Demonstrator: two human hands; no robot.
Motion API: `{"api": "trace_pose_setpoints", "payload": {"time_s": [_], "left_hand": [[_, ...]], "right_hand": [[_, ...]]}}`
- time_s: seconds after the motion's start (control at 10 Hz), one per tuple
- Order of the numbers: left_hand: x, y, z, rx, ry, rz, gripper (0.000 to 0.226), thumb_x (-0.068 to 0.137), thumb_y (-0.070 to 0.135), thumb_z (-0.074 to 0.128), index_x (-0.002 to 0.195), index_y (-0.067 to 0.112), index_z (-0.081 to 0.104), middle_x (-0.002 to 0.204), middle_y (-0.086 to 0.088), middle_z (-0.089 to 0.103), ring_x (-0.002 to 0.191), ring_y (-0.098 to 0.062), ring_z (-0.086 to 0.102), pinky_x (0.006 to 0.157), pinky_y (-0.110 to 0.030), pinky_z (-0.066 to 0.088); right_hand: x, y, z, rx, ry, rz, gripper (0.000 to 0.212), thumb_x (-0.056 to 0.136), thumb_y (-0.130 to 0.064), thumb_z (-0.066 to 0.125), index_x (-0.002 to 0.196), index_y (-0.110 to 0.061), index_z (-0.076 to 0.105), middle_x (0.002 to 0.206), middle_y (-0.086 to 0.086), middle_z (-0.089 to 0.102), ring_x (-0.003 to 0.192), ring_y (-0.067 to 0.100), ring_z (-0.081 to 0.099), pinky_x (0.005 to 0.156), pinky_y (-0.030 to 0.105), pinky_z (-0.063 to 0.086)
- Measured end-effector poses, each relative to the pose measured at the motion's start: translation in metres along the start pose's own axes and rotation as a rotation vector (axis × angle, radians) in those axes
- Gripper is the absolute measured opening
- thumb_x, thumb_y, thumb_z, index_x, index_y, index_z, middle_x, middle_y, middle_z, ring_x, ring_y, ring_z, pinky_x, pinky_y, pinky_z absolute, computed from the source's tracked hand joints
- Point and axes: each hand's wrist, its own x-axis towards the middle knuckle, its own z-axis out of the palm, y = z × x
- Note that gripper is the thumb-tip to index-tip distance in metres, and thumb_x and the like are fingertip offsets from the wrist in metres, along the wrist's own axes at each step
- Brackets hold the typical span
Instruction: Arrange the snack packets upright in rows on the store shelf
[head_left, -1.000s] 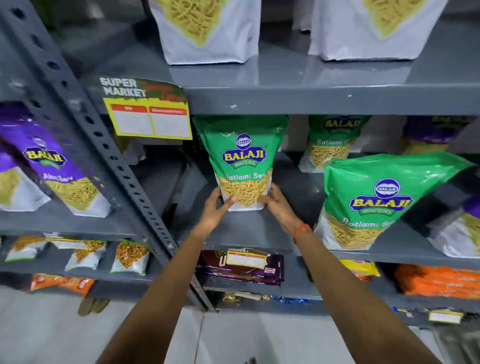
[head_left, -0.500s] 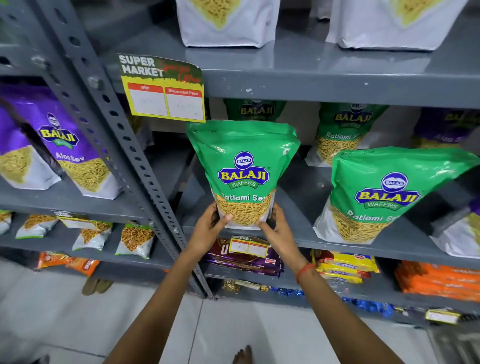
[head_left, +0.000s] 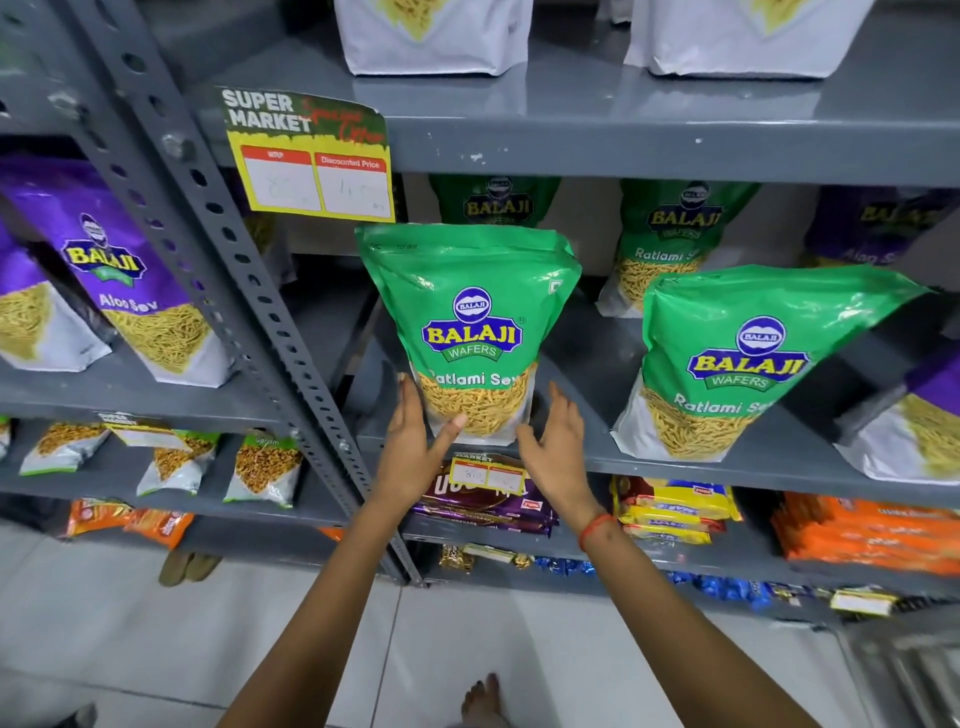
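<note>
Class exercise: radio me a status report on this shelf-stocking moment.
Left hand touching green packet, right hand open beside it. Packet upright at shelf front edge. Nothing in the way.

A yellow supermarket price tag (head_left: 311, 161) is hung from the upper shelf edge. Purple chocolate packs (head_left: 483, 506) and orange biscuit packs (head_left: 867, 535) are stacked below. A pale tiled floor (head_left: 130, 634) is seen underneath.
</note>
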Motion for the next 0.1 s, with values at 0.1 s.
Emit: {"api": "trace_pose_setpoints", "payload": {"time_s": [0.1], "left_hand": [[-0.0114, 0.0286, -0.0008, 0.298, -0.027, -0.131, 0.063, 0.092, 0.045, 0.043, 0.136, 0.002, 0.032, 0.147, -0.022, 0.035, 0.131, -0.038, 0.04, 0.097, -0.047, 0.041]], "right_hand": [[-0.0027, -0.0109, -0.0245, -0.224, 0.019, -0.069, 0.06, 0.085, -0.028, 0.046, 0.138, -0.001, 0.034, 0.134, 0.023, 0.04, 0.126, 0.037, 0.033, 0.106, 0.041, 0.029]]}}
